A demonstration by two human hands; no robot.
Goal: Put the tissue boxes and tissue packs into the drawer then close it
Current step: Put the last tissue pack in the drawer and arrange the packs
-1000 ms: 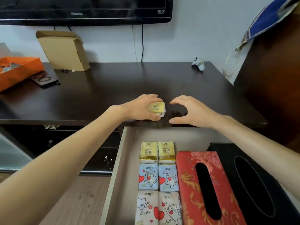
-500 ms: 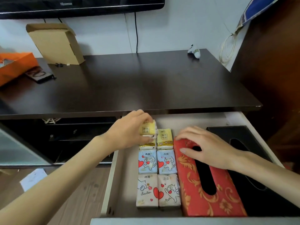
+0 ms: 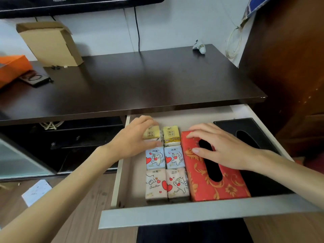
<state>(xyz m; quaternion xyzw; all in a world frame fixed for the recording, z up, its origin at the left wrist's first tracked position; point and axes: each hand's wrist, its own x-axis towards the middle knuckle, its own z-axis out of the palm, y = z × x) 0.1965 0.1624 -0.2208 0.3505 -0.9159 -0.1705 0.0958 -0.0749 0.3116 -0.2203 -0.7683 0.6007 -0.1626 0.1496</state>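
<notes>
The white drawer (image 3: 192, 216) is pulled out under the dark desk. Inside lie tissue packs in two columns: yellow ones at the back, blue cat packs (image 3: 164, 157) in the middle, pink packs (image 3: 166, 184) at the front. My left hand (image 3: 135, 137) grips a yellow tissue pack (image 3: 152, 134) resting on the back left stack, next to another yellow pack (image 3: 171, 135). My right hand (image 3: 220, 146) lies flat, fingers spread, on the red floral tissue box (image 3: 208, 181). A black tissue box (image 3: 245, 130) sits to the right, partly hidden by my forearm.
On the dark desk (image 3: 140, 81) stand a cardboard box (image 3: 49, 42), an orange box (image 3: 12, 67), a dark phone-like item (image 3: 35, 78) and a small white object (image 3: 199, 47). A screen hangs above. A brown wooden cabinet (image 3: 289, 67) stands to the right. Paper lies on the floor (image 3: 36, 192).
My left hand carried the yellow pack from the desk edge down into the drawer, onto the back left stack. My right hand dropped onto the red box. The view tilted downward.
</notes>
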